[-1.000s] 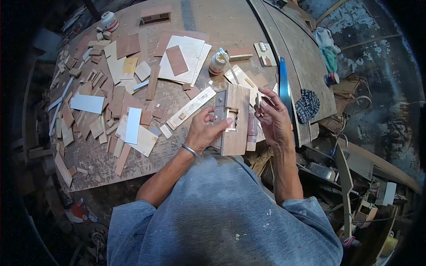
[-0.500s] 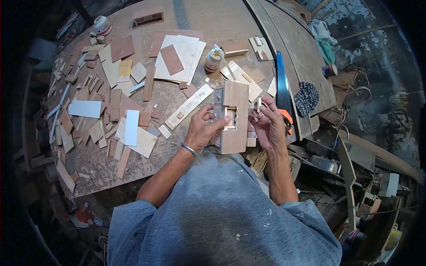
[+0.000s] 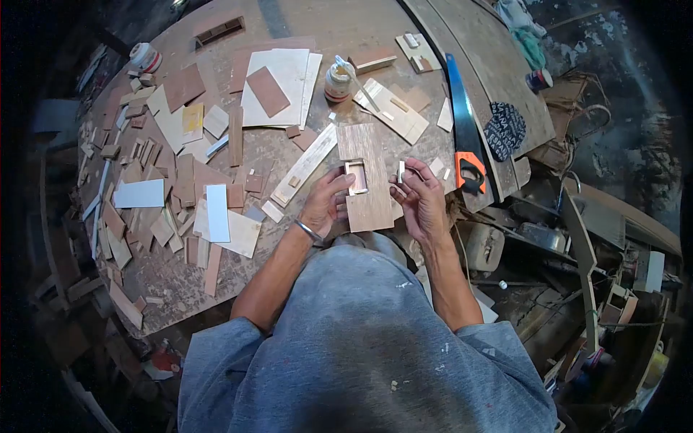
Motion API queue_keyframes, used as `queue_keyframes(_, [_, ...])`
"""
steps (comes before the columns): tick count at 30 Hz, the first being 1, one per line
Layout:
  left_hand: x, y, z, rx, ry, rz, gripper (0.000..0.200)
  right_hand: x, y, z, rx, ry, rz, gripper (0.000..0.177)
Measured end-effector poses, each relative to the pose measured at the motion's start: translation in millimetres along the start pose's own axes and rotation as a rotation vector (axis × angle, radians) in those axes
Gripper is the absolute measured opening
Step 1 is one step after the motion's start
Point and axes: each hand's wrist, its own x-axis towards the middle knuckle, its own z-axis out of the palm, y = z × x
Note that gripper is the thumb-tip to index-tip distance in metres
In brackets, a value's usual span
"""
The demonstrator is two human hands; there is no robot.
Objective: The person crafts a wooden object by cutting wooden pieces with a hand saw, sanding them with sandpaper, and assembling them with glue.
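My left hand [image 3: 327,199] grips the left side of a wooden block [image 3: 373,173] with a rectangular recess in its face. The thumb rests at the edge of that recess, and the other fingers go behind the wood. To the right of the block, my right hand [image 3: 421,198] pinches a small pale wood piece [image 3: 401,172] between thumb and fingers. The small piece is held apart from the block. Beyond them, an open glue jar [image 3: 338,84] stands on the workbench with a stick or brush leaning from its mouth.
Wood offcuts [image 3: 148,159] cover the left of the workbench [image 3: 195,289]. A handsaw [image 3: 465,123] with an orange handle lies at the right, beside a dark patterned cloth pad [image 3: 504,131]. A white jar [image 3: 145,57] stands at the far left. Cluttered scrap lies below the bench's right edge.
The block has turned so its recessed face shows more squarely, and its metal-coloured side is hidden now. My left thumb has drawn back toward the recess edge. The right hand still holds the small piece.
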Motion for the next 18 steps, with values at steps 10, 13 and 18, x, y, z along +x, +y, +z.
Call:
queue_keyframes(10, [45,-17,-50,0.465,0.264,0.094,0.076,23,41,-43,-0.03,0.149,-0.013,0.035])
queue_keyframes(13, [60,-26,-58,0.531,0.253,0.297,0.074,24,46,-57,-0.031,0.189,0.014,0.034])
queue_keyframes(18, [65,-11,-44,1.363,0.365,0.662,0.076,18,37,-76,-0.062,0.225,0.03,0.032])
